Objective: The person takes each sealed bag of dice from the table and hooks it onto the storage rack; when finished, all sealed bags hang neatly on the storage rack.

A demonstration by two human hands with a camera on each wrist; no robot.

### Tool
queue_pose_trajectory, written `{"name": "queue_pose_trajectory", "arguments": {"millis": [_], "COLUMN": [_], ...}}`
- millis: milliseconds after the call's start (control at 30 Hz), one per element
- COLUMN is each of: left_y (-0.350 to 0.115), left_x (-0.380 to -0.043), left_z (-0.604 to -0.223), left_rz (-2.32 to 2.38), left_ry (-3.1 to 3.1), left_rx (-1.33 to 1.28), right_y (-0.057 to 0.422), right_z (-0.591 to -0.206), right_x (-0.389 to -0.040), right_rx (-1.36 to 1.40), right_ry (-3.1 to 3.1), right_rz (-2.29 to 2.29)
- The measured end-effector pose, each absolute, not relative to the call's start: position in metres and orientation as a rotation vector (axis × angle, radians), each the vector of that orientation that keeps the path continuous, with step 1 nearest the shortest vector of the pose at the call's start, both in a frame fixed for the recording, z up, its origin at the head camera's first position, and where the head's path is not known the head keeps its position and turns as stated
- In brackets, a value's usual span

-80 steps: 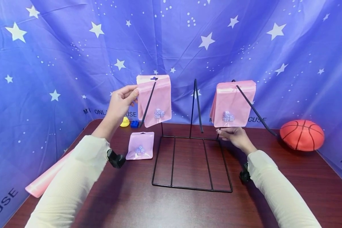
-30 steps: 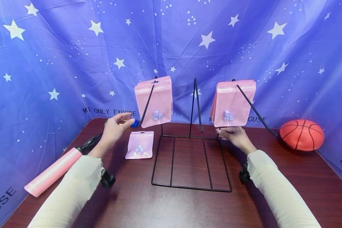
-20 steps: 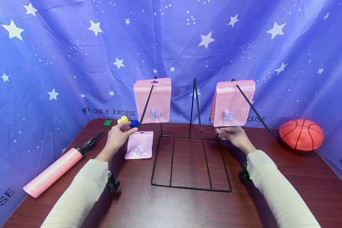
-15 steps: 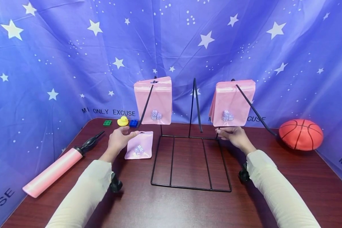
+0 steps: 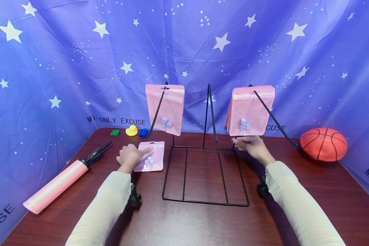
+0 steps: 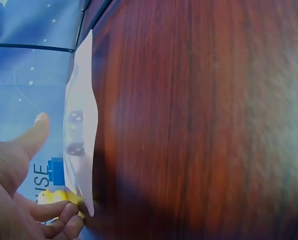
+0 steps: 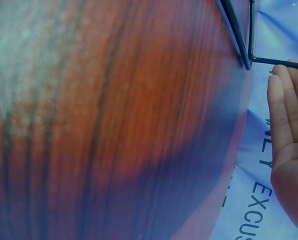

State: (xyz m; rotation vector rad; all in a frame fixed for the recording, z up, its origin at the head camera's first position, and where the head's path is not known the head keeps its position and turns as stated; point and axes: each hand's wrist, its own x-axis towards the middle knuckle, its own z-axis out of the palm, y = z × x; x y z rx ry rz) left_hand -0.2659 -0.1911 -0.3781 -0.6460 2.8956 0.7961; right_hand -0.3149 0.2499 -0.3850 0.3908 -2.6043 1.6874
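A pink zip pouch [image 5: 157, 154] with several pale dice lies flat on the table. My left hand [image 5: 129, 155] is over its left side, thumb stretched above it. In the left wrist view that thumb stands clear of the pouch [image 6: 81, 95], and the bent fingers are near its edge; contact there is unclear. A black wire display rack [image 5: 206, 204] stands in the centre. My right hand [image 5: 254, 148] pinches its right upright below the hanging pouches. Pink dice pouches [image 5: 175, 106] hang on the left hook, and a thicker stack of pouches [image 5: 249, 107] hangs on the right one.
The middle hook [image 5: 212, 112] carries nothing. A pink hand pump [image 5: 56, 186] lies at left. Along the back left are a green brick [image 5: 115, 132], a yellow rubber duck [image 5: 131, 130] and a blue brick [image 5: 143, 133]. A toy basketball [image 5: 324, 145] sits at far right.
My left hand has let go of the pouch on the left hook and come down to the pouch on the table. Those hung pouches have swung slightly. My right hand stays on the rack.
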Motion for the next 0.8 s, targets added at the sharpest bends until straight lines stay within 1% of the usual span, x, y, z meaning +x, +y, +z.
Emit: {"name": "queue_pose_trajectory", "arguments": {"millis": [233,500,800], "left_y": [-0.184,-0.178,-0.182], "left_x": [-0.273,-0.276,-0.274], "left_z": [-0.381,-0.38,-0.381], "left_rz": [0.697,0.741,0.93], "left_ry": [2.927,2.894,2.835], "left_rx": [-0.75,-0.868,-0.823], "right_y": [0.25,0.251,0.251], "right_z": [-0.385,-0.386,-0.387], "right_x": [-0.315,-0.317,-0.317], "right_rx": [0.407,0.391,0.392], "right_ry": [-2.596,-2.603,-2.6], "right_rz": [1.696,1.699,1.699]}}
